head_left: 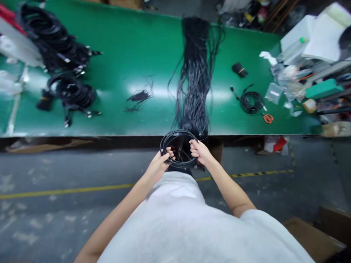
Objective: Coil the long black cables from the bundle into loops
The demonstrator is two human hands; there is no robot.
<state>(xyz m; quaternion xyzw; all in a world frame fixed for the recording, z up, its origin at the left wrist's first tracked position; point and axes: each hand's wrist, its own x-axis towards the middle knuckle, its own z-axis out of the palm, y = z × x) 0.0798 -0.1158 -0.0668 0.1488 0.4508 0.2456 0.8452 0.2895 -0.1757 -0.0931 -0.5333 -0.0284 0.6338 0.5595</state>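
Left arm: your left forearm reaches forward and inward from the lower left, elbow out wide, up to the coil's left side.
Left hand: your left hand (160, 162) pinches the left rim between thumb and fingers, with the fingers slightly fanned inside the ring.
Right arm: your right forearm angles forward and to the left from beside your white shirt (177, 224), bent at the elbow.
Right hand: your right hand (201, 151) is curled nearly into a fist, gripping the coil's right rim.
Coil: you hold the black coil (182, 164) in front of your waist, at the near edge of the green table (124, 40).
Coil's facing: its open face is turned up towards you; being about round, it has no clear long axis.
Cable bundle: a long black cable bundle (195, 78) lies ahead of you, running from the far edge to the near one.
Left of it: you have thin black strips (140, 96), then looped cables (55, 45) farther left.
Right of it: there is a small cable loop (251, 102), with orange-handled scissors (268, 119) just beside it.
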